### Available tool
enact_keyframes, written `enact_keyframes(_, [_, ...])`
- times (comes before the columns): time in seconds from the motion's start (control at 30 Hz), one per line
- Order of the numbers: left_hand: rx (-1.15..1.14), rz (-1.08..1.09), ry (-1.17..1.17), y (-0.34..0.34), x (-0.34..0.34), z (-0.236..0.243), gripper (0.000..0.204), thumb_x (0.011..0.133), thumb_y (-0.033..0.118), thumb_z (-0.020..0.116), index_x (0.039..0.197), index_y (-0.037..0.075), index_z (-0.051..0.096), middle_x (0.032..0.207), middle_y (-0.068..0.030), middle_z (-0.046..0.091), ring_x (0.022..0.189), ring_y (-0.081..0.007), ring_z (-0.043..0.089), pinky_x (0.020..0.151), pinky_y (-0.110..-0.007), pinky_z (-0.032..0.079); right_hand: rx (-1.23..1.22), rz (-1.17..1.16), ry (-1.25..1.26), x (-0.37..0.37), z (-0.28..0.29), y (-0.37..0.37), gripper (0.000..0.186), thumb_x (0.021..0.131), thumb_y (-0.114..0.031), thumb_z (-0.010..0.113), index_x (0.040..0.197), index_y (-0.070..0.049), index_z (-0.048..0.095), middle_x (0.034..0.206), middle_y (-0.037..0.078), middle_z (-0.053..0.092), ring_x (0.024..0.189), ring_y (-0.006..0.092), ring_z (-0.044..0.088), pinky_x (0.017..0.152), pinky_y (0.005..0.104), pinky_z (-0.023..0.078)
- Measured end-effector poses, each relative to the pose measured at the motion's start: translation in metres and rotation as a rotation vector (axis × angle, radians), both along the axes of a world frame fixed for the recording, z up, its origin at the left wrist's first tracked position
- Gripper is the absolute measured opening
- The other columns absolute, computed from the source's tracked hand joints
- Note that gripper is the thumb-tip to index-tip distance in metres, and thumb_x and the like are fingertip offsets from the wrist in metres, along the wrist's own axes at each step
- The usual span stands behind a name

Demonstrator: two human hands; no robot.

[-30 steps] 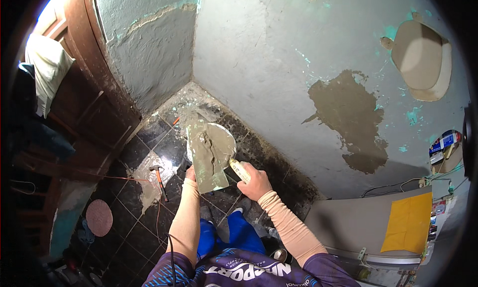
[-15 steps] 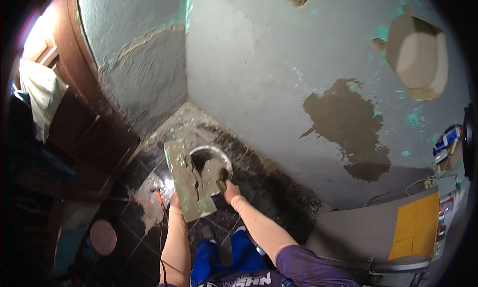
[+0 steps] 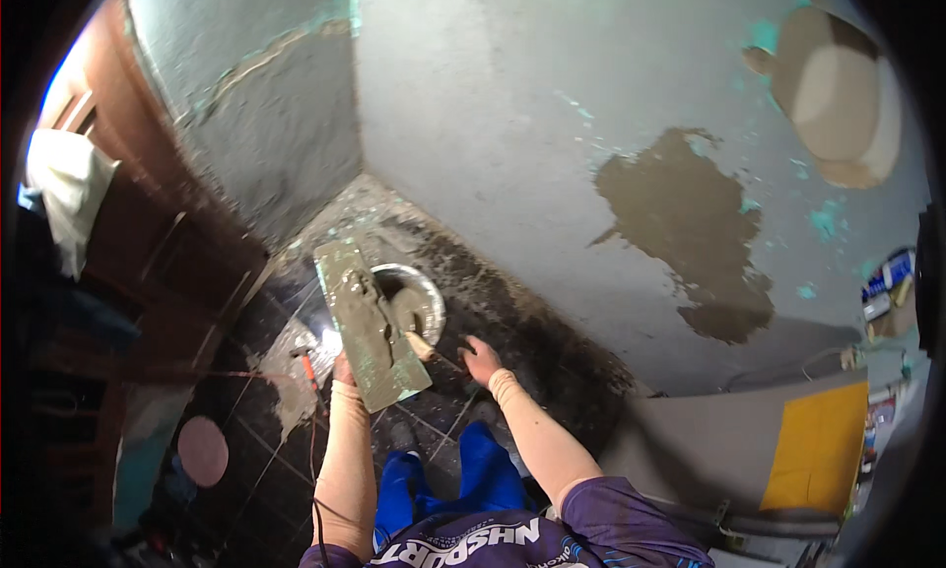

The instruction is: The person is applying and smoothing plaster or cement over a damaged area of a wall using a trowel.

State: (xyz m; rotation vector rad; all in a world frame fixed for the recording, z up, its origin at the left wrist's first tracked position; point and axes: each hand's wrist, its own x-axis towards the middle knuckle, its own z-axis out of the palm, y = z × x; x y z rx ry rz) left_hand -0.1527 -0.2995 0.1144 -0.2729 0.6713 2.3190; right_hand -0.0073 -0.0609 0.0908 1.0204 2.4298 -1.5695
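Note:
My left hand (image 3: 343,369) is closed at the left edge of a long plastering float (image 3: 398,383), whose grip is hidden beneath it. Wet grey mortar (image 3: 363,312) lies along the float's upper face, which has teal stains. Just behind it on the floor stands a round bucket (image 3: 437,307) with mortar inside, partly covered by the float. A light wooden tool handle (image 3: 422,346) sticks out at the bucket's near rim; its working end is hidden. My right hand (image 3: 480,359) is to the right of that handle, apart from it, with thumb and fingers spread.
An orange-handled hammer (image 3: 309,371) and a cable are left of my arm. Wet mortar patches the grey wall (image 3: 680,233). A brown wooden door (image 3: 158,194) with a white cloth (image 3: 69,189) stands left. At right is a grey surface with a yellow panel (image 3: 816,445).
My right hand has let go of the mortar-laden trowel and moved a little right, away from the bucket. A wooden handle now shows at the rim. The float stays in my left hand.

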Motion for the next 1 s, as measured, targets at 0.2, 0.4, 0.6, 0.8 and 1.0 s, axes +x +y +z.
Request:
enact_keyframes(0.2, [-0.066, -0.095, 0.032, 0.096, 0.040, 0.024, 0.036, 0.089, 0.022, 0.045, 0.118, 0.001, 0.052, 0.104, -0.0138, 0.061, 0.090, -0.0272, 0.061, 0.080, -0.038, 0.051, -0.441, -0.348, -0.060, 0.131, 0.015, 0.063, 0.042, 0.086, -0.012, 0.055, 0.127, -0.011, 0.046, 0.077, 0.007, 0.060, 0.051, 0.0139, 0.054, 0.045, 0.0285, 0.046])
enact_keyframes(0.4, [0.140, -0.152, -0.067, 0.236, 0.102, 0.046, 0.034, 0.091, 0.023, 0.045, 0.119, 0.004, 0.053, 0.109, -0.0099, 0.060, 0.095, -0.0261, 0.059, 0.082, -0.038, 0.049, -0.474, -0.505, -0.137, 0.266, 0.036, 0.144, 0.044, 0.085, -0.012, 0.057, 0.128, -0.013, 0.046, 0.084, 0.008, 0.060, 0.056, 0.0139, 0.056, 0.048, 0.0289, 0.048])
enact_keyframes(0.6, [-0.019, -0.084, -0.105, 0.346, 0.163, 0.066, 0.033, 0.093, 0.023, 0.041, 0.118, 0.006, 0.053, 0.107, -0.0103, 0.061, 0.093, -0.0264, 0.060, 0.082, -0.039, 0.049, -0.482, -0.641, -0.180, 0.377, 0.045, 0.229, 0.040, 0.082, -0.017, 0.060, 0.121, -0.015, 0.053, 0.087, 0.006, 0.062, 0.064, 0.0153, 0.061, 0.052, 0.0306, 0.052])
enact_keyframes(0.8, [0.037, -0.027, -0.205, 0.451, 0.204, 0.056, 0.035, 0.092, 0.027, 0.042, 0.118, 0.006, 0.052, 0.109, -0.0107, 0.060, 0.096, -0.0267, 0.058, 0.084, -0.039, 0.048, -0.474, -0.734, -0.278, 0.438, 0.050, 0.307, 0.039, 0.086, -0.010, 0.052, 0.125, -0.010, 0.047, 0.086, 0.008, 0.062, 0.060, 0.0145, 0.058, 0.050, 0.0284, 0.048])
enact_keyframes(1.0, [0.079, 0.024, -0.155, 0.535, 0.212, 0.014, 0.031, 0.093, 0.022, 0.041, 0.116, 0.006, 0.054, 0.106, -0.0096, 0.061, 0.093, -0.0257, 0.060, 0.081, -0.037, 0.050, -0.458, -0.565, -0.319, 0.437, 0.047, 0.357, 0.040, 0.086, -0.009, 0.049, 0.126, -0.009, 0.047, 0.088, 0.008, 0.063, 0.063, 0.0136, 0.058, 0.051, 0.0270, 0.049])
